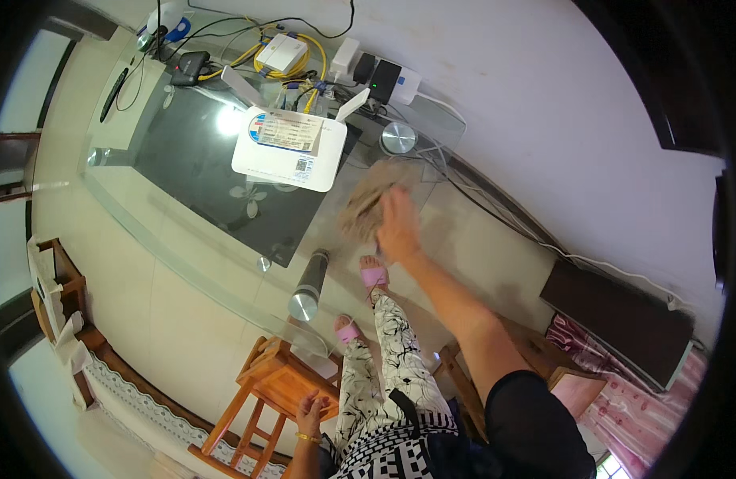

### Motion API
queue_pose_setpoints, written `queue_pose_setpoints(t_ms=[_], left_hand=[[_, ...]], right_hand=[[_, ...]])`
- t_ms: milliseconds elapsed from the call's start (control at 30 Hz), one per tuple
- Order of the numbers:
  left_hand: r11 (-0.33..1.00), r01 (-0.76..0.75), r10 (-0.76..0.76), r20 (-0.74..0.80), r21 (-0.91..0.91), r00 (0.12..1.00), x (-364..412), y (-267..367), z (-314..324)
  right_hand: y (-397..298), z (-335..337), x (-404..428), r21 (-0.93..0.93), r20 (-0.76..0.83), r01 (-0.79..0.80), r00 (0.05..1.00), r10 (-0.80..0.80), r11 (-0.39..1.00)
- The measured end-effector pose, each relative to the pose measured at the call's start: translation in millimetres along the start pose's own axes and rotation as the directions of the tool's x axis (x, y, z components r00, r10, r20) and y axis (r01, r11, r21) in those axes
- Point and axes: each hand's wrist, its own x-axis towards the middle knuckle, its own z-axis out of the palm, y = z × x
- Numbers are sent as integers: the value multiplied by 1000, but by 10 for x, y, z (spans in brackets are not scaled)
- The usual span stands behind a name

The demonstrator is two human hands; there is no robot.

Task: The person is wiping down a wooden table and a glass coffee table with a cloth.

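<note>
My right hand (399, 227), blurred by motion, is on a bunched brown cloth (371, 200) over the right end of a glass-topped table (182, 263). Its fingertips are partly lost in the blur. Left of the cloth lies a white router (290, 146) with two raised antennas and a printed label on top. Down by my left thigh, my left hand (311, 412) hangs with nothing in it, fingers loosely bent and apart. A gold bracelet (308, 437) circles that wrist, and the seat of a wooden chair (296, 383) is just beside it.
Along the wall sit a small white box (281, 54) on coiled yellow cable, a black adapter (384, 82) and a black device (190, 67). A metal table support (398, 138) stands near the cables. A wooden stool (523, 347) and dark panel (619, 323) are at right.
</note>
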Motion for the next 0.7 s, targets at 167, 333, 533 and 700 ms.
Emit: queue_pose_setpoints(t_ms=[167,333,533,700], left_hand=[[999,5,-2,59,-41,998,62,-87,219],[997,15,-6,121,-77,993,61,-91,427],[998,29,-23,100,-54,995,43,-88,449],[997,6,0,75,-76,997,-9,-165,325]], right_hand=[[444,-189,1080,-84,-139,-80,988,68,993],[229,-30,1420,-154,10,-68,997,70,986],[29,161,987,-143,-44,37,998,-43,989],[-183,270,493,-160,-50,41,998,-49,986]])
